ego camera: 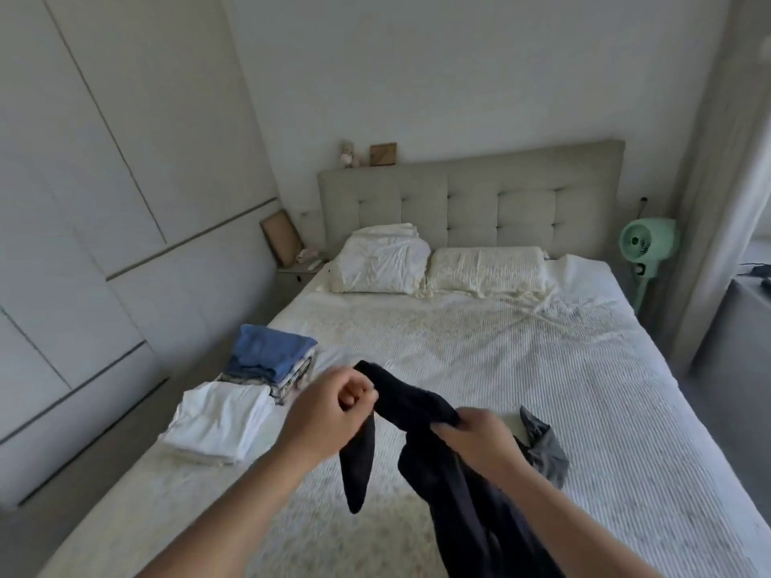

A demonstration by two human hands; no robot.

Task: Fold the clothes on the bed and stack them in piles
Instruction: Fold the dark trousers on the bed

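We are holding a dark garment (421, 410) up above the bed (584, 390), between our two hands. Our left hand (329, 410) is curling its fingers round one end of the cloth, with a narrow strip hanging down below that fist. Our right hand (479, 435) is gripping the bunched middle, and the rest of the fabric is trailing down toward us, out of view at the bottom edge.

By our judgement, we are sorting this piece out, finding its edges before any fold begins. The next move is calling for us to spread the hands apart, shake the cloth flat, and lay it on the open bedding just ahead of the hands.

Just behind our right hand, a crumpled grey garment (546, 448) is lying on the covers, not yet folded. To the left of our left hand, a folded white pile (217, 423) is sitting near the bed's edge, and just beyond it a blue-topped pile (271, 352) is standing. Either could be taking this piece once folded.
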